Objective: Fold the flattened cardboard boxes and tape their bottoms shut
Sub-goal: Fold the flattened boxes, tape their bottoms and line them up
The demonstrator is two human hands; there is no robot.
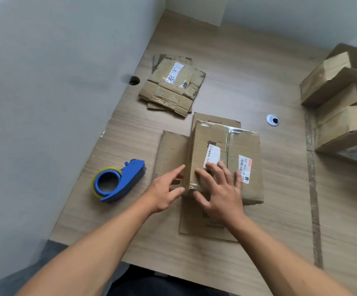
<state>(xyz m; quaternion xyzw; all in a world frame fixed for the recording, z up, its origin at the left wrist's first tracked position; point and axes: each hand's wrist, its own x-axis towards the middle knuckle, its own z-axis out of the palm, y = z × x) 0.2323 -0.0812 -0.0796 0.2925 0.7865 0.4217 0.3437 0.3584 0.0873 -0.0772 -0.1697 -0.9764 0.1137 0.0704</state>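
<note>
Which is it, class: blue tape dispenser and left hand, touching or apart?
Apart. Head view shows bare table between the blue tape dispenser and the left hand.

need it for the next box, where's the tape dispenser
In the head view the blue tape dispenser lies on the table, just left of the left hand and the folded box.

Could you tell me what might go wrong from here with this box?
The left hand and right hand rest on the box, while the tape dispenser lies apart to the left; releasing a hand to fetch it might let it spring open. Wrinkled old tape along the seam may keep new tape from sticking.
</note>
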